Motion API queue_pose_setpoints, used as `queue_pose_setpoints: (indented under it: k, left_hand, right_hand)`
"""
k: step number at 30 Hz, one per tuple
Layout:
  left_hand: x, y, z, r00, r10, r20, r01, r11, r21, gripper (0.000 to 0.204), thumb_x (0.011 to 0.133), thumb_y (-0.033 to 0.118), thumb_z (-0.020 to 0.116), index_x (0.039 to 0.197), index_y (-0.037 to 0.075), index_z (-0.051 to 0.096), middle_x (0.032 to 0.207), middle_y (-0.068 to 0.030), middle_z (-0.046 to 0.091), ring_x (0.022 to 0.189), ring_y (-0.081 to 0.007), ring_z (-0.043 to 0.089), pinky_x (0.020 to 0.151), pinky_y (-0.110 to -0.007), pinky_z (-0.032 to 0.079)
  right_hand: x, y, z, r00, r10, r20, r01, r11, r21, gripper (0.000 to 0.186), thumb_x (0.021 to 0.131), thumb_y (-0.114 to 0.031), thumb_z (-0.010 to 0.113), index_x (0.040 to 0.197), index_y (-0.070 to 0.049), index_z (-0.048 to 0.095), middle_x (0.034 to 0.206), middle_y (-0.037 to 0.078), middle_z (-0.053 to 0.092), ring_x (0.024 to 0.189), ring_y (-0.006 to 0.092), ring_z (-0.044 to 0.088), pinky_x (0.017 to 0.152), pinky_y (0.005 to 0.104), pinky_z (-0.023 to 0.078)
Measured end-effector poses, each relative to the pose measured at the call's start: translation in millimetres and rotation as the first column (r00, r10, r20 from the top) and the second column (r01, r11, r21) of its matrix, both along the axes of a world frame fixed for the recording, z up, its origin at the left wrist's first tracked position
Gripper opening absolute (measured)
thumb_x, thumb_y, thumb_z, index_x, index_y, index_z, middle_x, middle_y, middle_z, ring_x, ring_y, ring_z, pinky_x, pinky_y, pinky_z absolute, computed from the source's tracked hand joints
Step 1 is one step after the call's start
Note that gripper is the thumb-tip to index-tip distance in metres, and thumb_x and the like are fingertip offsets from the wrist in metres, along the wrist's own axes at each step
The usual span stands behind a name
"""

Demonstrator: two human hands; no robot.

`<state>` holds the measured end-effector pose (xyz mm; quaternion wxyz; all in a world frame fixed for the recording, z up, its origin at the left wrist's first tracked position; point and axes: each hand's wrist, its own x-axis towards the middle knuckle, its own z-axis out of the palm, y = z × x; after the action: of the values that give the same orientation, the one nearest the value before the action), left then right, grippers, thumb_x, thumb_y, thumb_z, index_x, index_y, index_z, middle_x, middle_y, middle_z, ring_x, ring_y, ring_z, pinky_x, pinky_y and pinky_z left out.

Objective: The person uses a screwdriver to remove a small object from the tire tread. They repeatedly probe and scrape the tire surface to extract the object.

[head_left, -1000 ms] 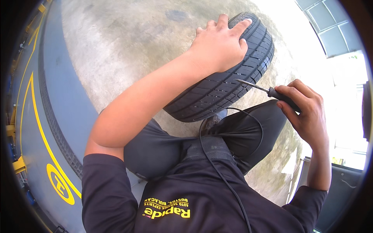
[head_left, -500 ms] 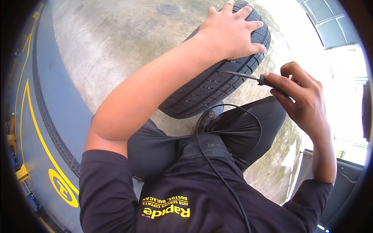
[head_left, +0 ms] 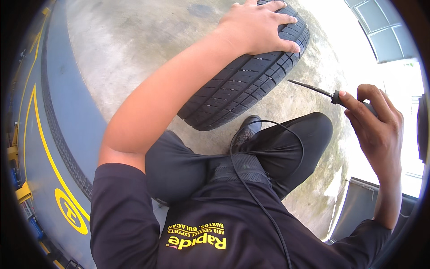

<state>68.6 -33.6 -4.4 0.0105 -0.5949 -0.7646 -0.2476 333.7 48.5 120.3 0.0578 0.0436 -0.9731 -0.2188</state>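
Observation:
A black tire [head_left: 233, 87] stands on its tread in front of me, leaning a little to one side. My left hand [head_left: 260, 28] lies on top of its tread with fingers spread. Off to the right, my right hand [head_left: 378, 121] is closed around the dark handle of a screwdriver [head_left: 312, 87]. Its thin shaft points left toward the tire, and the tip is apart from the rubber. Part of the handle is hidden by my fingers.
Stained concrete floor [head_left: 134, 49] surrounds the tire. A grey-blue platform [head_left: 76, 112] with yellow lines runs along the left. A black cord [head_left: 251, 190] hangs over my shirt and lap. My shoe [head_left: 247, 131] is close to the tire's near end. A dark panel [head_left: 358, 204] stands at lower right.
My right hand has drawn the screwdriver away to the right, so its tip has left the tread. My left hand and the tire have shifted slightly in the picture.

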Motion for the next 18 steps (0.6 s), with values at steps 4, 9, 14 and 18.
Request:
queue_pose_setpoints:
  k: [4, 9, 14, 18]
  left_hand:
    - [-13, 0, 0, 0.997, 0.073, 0.018, -0.072, 0.996, -0.054, 0.081, 0.089, 0.071, 0.062, 0.154, 0.022, 0.056, 0.171, -0.0100, 0.035, 0.151, -0.0445, 0.036, 0.122, -0.059, 0.034]
    - [-9, -23, 1, 0.995, 0.094, 0.039, -0.096, 0.995, 0.038, 0.079, 0.091, 0.069, 0.061, 0.154, 0.021, 0.055, 0.171, -0.0102, 0.034, 0.151, -0.0449, 0.036, 0.121, -0.058, 0.035]
    - [-17, -27, 0, 0.992, 0.089, 0.094, -0.094, 0.994, 0.048, 0.079, 0.092, 0.068, 0.061, 0.154, 0.020, 0.054, 0.170, -0.0119, 0.034, 0.151, -0.0466, 0.036, 0.121, -0.060, 0.035]
    - [-15, -25, 1, 0.992, 0.111, 0.057, -0.113, 0.992, 0.049, 0.079, 0.093, 0.067, 0.060, 0.154, 0.018, 0.054, 0.170, -0.0127, 0.034, 0.150, -0.0473, 0.036, 0.121, -0.059, 0.035]
  right_hand:
    - [-29, -10, -21, 0.998, 0.055, 0.011, -0.053, 0.989, -0.141, 0.046, 0.076, -0.008, 0.088, 0.120, -0.016, 0.076, 0.098, 0.006, 0.066, 0.082, 0.0192, 0.068, 0.064, 0.0370, 0.058]
    - [-62, -11, -38, 0.994, 0.093, 0.064, -0.089, 0.995, -0.054, 0.043, 0.080, -0.018, 0.087, 0.121, -0.019, 0.075, 0.095, 0.002, 0.068, 0.082, 0.0189, 0.064, 0.066, 0.0348, 0.056]
    - [-71, -19, -39, 0.987, 0.159, 0.035, -0.159, 0.987, 0.016, 0.041, 0.081, -0.018, 0.087, 0.120, -0.018, 0.075, 0.092, 0.002, 0.067, 0.081, 0.0182, 0.062, 0.065, 0.0339, 0.056]
    - [-79, -20, -35, 0.984, 0.174, 0.034, -0.175, 0.984, 0.023, 0.039, 0.082, -0.018, 0.086, 0.119, -0.017, 0.075, 0.092, 0.002, 0.066, 0.080, 0.0172, 0.061, 0.064, 0.0330, 0.055]
